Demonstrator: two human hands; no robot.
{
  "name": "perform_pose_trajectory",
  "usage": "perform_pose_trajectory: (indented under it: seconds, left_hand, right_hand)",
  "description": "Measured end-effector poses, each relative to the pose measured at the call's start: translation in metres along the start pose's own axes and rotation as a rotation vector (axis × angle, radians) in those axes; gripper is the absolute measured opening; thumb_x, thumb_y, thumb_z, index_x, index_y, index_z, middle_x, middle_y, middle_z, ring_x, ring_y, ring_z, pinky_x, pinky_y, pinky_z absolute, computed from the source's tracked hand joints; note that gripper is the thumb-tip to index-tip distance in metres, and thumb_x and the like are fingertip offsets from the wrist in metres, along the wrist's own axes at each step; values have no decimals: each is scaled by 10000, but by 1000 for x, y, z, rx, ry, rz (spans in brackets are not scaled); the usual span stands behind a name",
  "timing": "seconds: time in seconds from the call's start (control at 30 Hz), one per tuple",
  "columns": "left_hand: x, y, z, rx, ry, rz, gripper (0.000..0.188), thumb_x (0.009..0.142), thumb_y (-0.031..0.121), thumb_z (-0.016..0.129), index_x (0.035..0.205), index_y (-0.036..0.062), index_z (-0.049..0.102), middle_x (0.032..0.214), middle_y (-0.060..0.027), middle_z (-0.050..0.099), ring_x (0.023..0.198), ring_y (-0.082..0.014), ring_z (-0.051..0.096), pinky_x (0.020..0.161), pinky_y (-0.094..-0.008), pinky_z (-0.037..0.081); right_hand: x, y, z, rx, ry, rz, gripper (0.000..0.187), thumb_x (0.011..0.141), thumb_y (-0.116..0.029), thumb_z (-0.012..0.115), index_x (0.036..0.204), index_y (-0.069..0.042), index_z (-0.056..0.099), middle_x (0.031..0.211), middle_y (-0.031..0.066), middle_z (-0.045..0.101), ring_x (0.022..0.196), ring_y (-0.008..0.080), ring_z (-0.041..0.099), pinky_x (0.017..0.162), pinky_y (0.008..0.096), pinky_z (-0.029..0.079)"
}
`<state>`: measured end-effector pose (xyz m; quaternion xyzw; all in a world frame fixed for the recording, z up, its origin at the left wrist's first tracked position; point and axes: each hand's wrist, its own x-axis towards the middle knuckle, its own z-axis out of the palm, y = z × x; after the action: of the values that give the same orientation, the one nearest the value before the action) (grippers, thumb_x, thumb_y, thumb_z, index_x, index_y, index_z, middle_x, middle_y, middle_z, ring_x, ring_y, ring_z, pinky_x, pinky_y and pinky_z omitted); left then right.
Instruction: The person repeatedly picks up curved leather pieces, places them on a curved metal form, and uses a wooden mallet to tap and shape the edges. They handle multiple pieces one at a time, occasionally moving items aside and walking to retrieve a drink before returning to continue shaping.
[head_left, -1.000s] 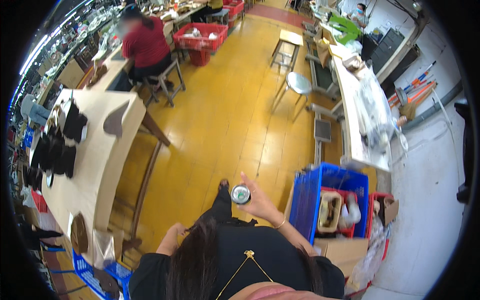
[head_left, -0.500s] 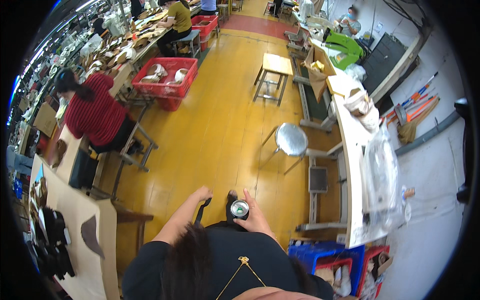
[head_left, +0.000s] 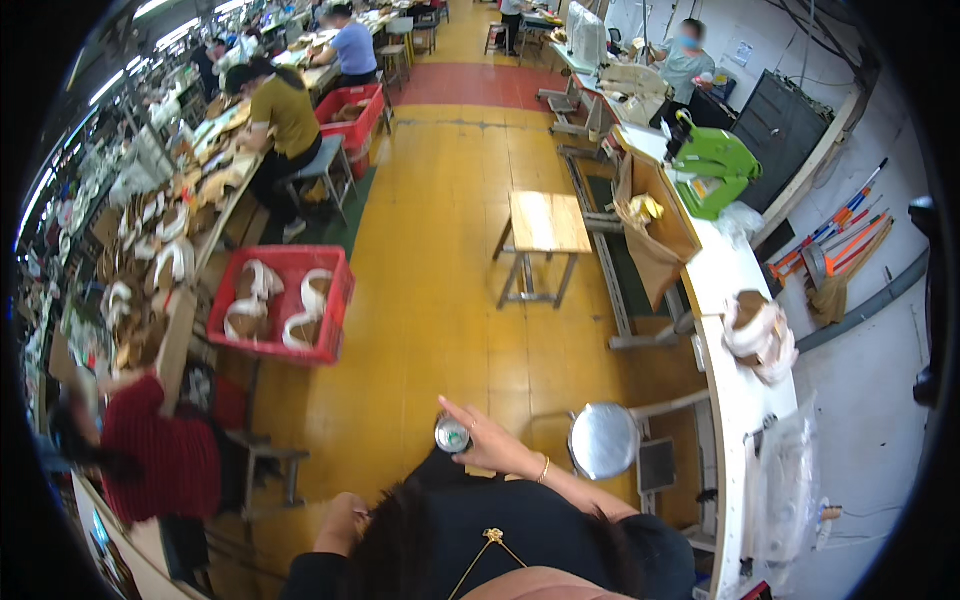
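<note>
In front of my body my right hand (head_left: 490,440) is closed round the side of a drink can (head_left: 453,434), its silver top facing up with some green on it. The index finger of that hand stretches past the rim. Low on the left, close to my side, my left hand (head_left: 345,515) has its fingers curled. What it holds, if anything, does not show.
A metal round stool (head_left: 604,440) stands close on my right, a wooden-topped stool (head_left: 548,223) farther ahead. A red crate (head_left: 335,335) with shoe pieces sits at left, beside a seated person in a striped top (head_left: 160,450). A white workbench (head_left: 725,400) runs along the right.
I have moved forward along the aisle: stools, crate and seated people are nearer. My left hand has dropped back toward my side, and the dark strap at it no longer shows. My right hand keeps the can.
</note>
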<state>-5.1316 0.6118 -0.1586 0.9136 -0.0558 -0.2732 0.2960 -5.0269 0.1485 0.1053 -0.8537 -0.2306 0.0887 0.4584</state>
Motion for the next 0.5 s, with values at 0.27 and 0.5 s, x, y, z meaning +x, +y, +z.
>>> perform_pose_trajectory:
  seconds: [0.27, 0.5]
  left_hand:
    - [432, 208, -151, 35, -239, 16, 164, 844, 176, 623, 924, 41, 672, 824, -84, 650, 805, -217, 628, 761, -371, 495]
    - [740, 259, -237, 368, -393, 110, 239, 848, 227, 621, 1000, 46, 658, 876, -92, 645, 846, -226, 626, 789, -363, 492]
  right_hand:
    - [220, 77, -134, 138, 106, 30, 1026, 729, -54, 769, 1560, -196, 184, 1279, 187, 500, 1144, 380, 541, 960, 433, 464]
    - [418, 210, -252, -53, 81, 242, 1006, 728, -44, 772, 1552, -195, 216, 1279, 178, 486, 1151, 386, 533, 977, 418, 465]
